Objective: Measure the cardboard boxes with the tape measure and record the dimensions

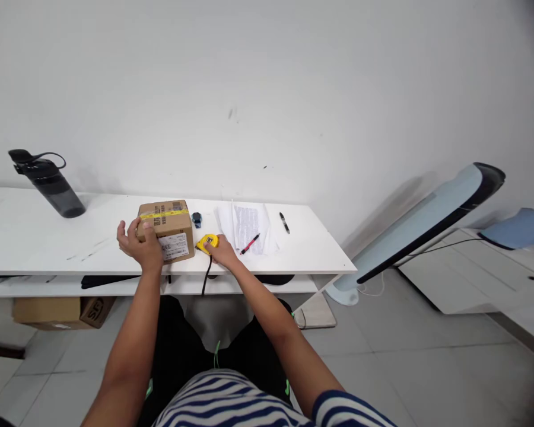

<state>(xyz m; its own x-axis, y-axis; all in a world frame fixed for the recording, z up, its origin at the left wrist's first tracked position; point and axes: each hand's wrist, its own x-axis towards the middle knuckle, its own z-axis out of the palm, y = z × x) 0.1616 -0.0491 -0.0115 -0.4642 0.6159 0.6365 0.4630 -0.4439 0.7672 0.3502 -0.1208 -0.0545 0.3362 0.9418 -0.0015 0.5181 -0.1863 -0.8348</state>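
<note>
A small cardboard box [177, 223] with a white printed label and a yellow strip across its top stands near the desk's front edge. My left hand [143, 244] grips its left front corner, thumb on the front top edge and fingers round the left side. Just right of the box, a yellow tape measure [207, 242] with a dark hanging strap is in my right hand [222, 250]. Whether any blade is pulled out of it, I cannot tell. A small dark watch [196, 219] lies behind the tape measure.
On the white desk [107, 237] are printed sheets [247, 222], a red pen [250, 244], a black pen [284, 223] and a dark bottle [53, 188]. Below is a shelf [66, 289], with another carton [48, 311] on the floor. A light-blue ironing-board-like panel [420, 216] leans at right.
</note>
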